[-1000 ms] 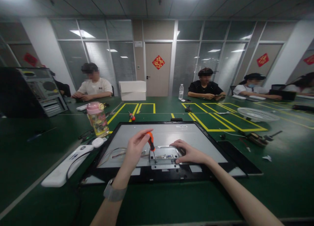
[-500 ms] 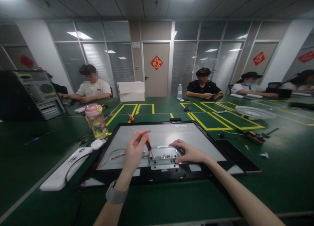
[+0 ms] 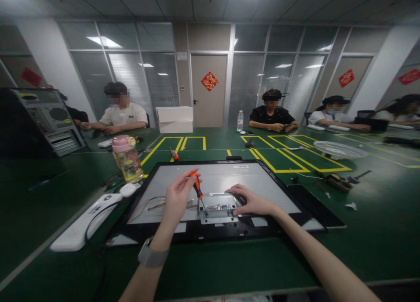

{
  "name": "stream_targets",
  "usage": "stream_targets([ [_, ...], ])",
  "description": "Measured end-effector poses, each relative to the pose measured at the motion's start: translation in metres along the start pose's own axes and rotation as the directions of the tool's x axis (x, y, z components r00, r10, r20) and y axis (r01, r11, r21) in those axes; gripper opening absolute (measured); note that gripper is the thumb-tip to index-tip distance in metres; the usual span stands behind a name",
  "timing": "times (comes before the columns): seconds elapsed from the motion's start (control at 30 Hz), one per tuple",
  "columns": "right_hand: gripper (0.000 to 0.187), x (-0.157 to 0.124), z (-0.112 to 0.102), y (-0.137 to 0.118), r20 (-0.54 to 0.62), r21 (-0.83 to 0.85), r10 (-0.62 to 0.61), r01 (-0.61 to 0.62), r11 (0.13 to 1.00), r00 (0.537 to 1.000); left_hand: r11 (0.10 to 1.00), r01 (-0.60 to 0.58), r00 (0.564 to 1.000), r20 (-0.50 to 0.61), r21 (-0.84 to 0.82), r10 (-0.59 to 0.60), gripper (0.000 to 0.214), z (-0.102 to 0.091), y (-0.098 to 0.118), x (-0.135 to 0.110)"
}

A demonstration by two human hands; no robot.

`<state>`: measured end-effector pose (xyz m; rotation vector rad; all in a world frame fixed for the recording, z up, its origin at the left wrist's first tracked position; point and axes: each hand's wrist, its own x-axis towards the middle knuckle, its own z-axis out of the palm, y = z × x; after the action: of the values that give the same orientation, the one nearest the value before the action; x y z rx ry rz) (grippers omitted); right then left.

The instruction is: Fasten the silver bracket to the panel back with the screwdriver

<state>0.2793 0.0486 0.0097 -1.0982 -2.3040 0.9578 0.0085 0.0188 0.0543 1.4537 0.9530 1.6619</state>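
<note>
A monitor panel (image 3: 262,182) lies face down on the green table, its grey metal back up. Near its front edge sits a small metal board cover (image 3: 219,206). My left hand (image 3: 177,197) pinches an orange-handled screwdriver (image 3: 197,186), held nearly upright with the tip on the cover's left side. My right hand (image 3: 251,201) rests on the cover's right side, fingers curled and pressing it down. Thin coloured wires (image 3: 151,203) run across the panel to the left of the cover.
A pink-lidded bottle (image 3: 126,157), a white mouse (image 3: 128,189) and a white elongated device (image 3: 78,227) lie to the left. A computer case (image 3: 49,118) stands at far left. Other people sit across the table. A fan grille (image 3: 337,149) and small parts lie at right.
The screwdriver in my left hand has shifted its tilt slightly while staying on the cover. My right hand has stayed on the cover. The view has shifted a little.
</note>
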Motion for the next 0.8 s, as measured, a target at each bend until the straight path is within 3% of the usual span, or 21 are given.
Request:
stream_targets([
  [0.13,0.077,-0.0003,-0.0002,-0.0022,0.007,-0.009,0.018,-0.018,1.000,1.000,0.998,-0.032,0.998,-0.058,0.056,0.035,0.036,-0.0003,-0.0026,0.0009],
  [0.27,0.077,-0.0003,-0.0001,-0.0022,0.008,-0.010,0.022,-0.022,1.000,1.000,1.000,-0.003,1.000,-0.024,-0.022,0.003,0.043,0.0010,-0.0012,-0.0002],
  [0.53,0.076,-0.0009,-0.0004,-0.0014,0.011,-0.010,0.025,-0.025,1.000,1.000,0.984,-0.127,0.990,-0.044,0.126,0.134,0.020,0.0009,0.0019,-0.0017],
  [0.7,0.078,-0.0007,0.0002,0.0003,0.003,-0.003,0.018,-0.018,1.000,1.000,0.999,-0.039,0.999,0.011,-0.025,0.040,0.034,-0.0009,-0.0030,-0.0020],
  [0.8,0.078,-0.0006,0.0007,0.0020,0.002,-0.008,0.012,-0.012,1.000,1.000,0.999,-0.027,0.999,0.025,0.021,0.027,0.033,-0.0008,-0.0032,-0.0017],
])
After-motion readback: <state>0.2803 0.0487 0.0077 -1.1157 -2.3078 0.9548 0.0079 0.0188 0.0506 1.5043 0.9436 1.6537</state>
